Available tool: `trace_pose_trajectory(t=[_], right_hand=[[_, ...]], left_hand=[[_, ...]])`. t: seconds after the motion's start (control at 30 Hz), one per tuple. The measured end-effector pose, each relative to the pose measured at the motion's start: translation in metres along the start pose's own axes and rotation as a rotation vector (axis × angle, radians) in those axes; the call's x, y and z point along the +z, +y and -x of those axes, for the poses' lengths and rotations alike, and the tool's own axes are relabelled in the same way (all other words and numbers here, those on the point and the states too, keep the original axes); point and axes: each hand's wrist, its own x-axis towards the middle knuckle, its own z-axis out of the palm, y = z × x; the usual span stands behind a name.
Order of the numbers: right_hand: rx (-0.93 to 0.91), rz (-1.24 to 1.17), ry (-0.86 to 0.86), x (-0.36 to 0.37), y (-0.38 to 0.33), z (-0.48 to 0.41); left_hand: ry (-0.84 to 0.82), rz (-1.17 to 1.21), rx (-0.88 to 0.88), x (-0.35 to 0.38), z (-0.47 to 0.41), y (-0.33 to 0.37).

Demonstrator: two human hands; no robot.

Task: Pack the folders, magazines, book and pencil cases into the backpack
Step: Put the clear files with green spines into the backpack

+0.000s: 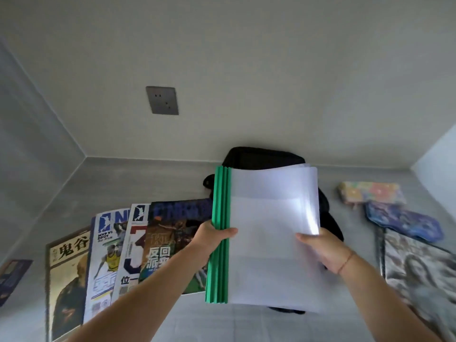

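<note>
I hold a stack of clear folders (269, 230) with green spines in front of me, above the black backpack (264, 157) that lies against the wall and is mostly hidden behind them. My left hand (212, 234) grips the green spine edge. My right hand (323, 250) grips the folders' right edge. To the left lie three overlapping basketball magazines (158, 245) and a brown-covered book (65, 280). Two pencil cases lie at the right: a pastel floral one (370, 193) and a blue patterned one (404, 224).
The grey surface meets walls at the back, left and right. A wall socket (161, 100) sits above the left side. A grey patterned flat item (419, 270) lies at the right under the pencil cases. A dark object (12, 275) shows at the far left edge.
</note>
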Motion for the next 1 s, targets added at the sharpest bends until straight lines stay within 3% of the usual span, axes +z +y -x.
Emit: trace_pose_trajectory(t=[0.23,0.43,0.5,0.67,0.83,1.0], right_hand=[[0.12,-0.028,0.107,-0.07,0.045,0.036],[0.201,0.007,0.119,-0.087,0.074,0.052],[0.205,0.017,0.101,-0.091,0.078,0.052],[0.222,0.066,0.129,-0.094,0.072,0.058],[0.264,0.082,0.05,-0.099,0.077,0.062],[0.308,0.052,0.011,-0.097,0.081,0.062]], left_hand=[[-0.094,-0.227,-0.022,0.071,0.01,-0.027],[-0.062,-0.541,0.013,0.089,0.022,-0.049],[0.003,-0.672,0.133,0.087,0.016,-0.045],[0.361,-1.045,0.669,0.069,-0.024,-0.012],[0.22,-1.505,0.715,0.061,-0.086,0.01],[0.064,-1.75,0.77,0.076,-0.118,0.023]])
